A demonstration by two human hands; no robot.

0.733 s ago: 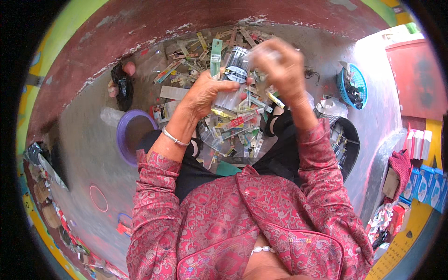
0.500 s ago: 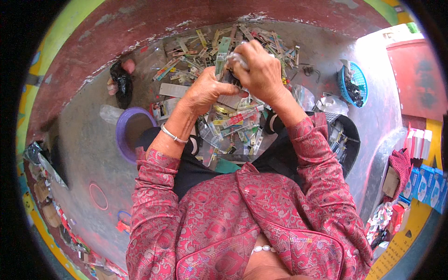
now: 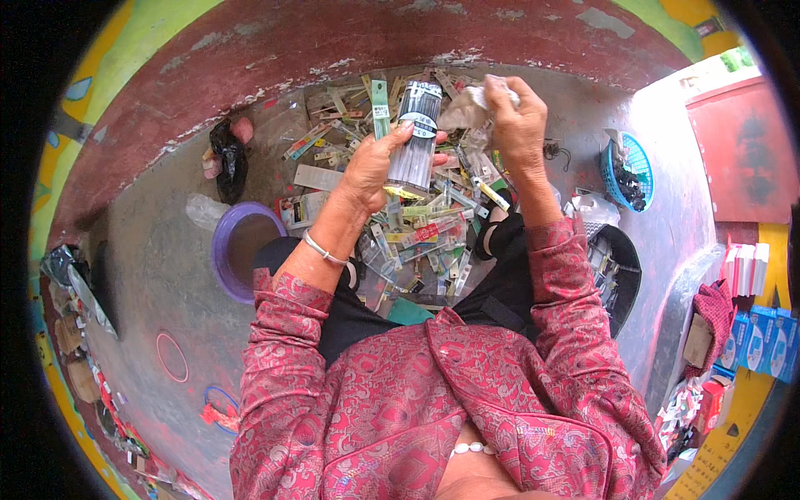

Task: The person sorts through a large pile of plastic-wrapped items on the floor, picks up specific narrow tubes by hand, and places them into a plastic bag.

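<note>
My left hand (image 3: 375, 171) is closed round a clear tube-like pack of thin dark sticks (image 3: 414, 137) with a pale oval label, held upright over the pile. A narrow green packet (image 3: 381, 108) stands beside it at my thumb, seemingly in the same grip. To the right, my right hand (image 3: 518, 125) is raised and pinches a crumpled whitish cloth (image 3: 467, 108), apart from the pack. Below both hands, a loose heap of slim plastic packets (image 3: 425, 225) spreads over the floor between my legs and toward the wall.
A purple basin (image 3: 221, 254) stands left of my knee, near a black plastic bag (image 3: 229, 162). On the right are a black tub (image 3: 629, 283) with packets and a blue basket (image 3: 612, 171) holding dark items. A red wall (image 3: 317, 42) closes off the far side.
My right hand has moved right, off the pack, taking the cloth with it. The pack in my left hand now shows fully, and the green packet has shifted slightly left.
</note>
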